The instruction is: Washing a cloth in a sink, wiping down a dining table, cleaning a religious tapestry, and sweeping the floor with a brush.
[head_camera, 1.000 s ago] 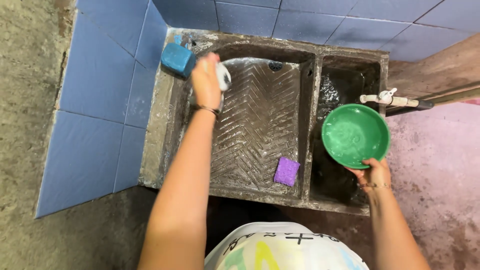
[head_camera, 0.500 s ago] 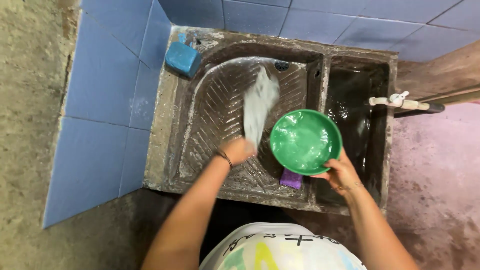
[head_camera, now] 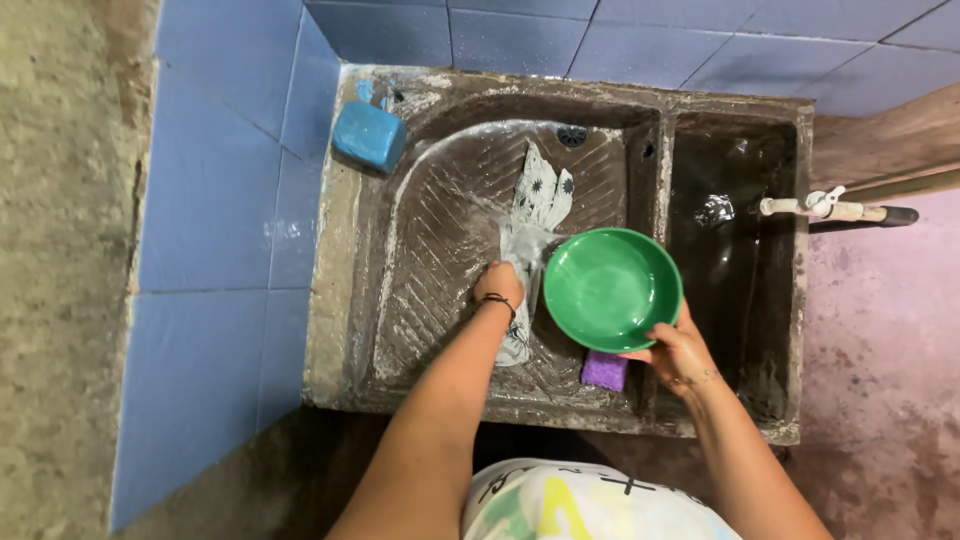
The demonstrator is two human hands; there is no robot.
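Under left hand: wet cloth pinned flat on ribbed washboard | right hand clamps green bowl by near rim, just right of cloth | cloth looks limp, heavy, slippery; bunch mid-length | sponge below bowl

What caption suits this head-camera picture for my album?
Left hand presses a patterned cloth on the ribbed washboard; right hand holds a green bowl.
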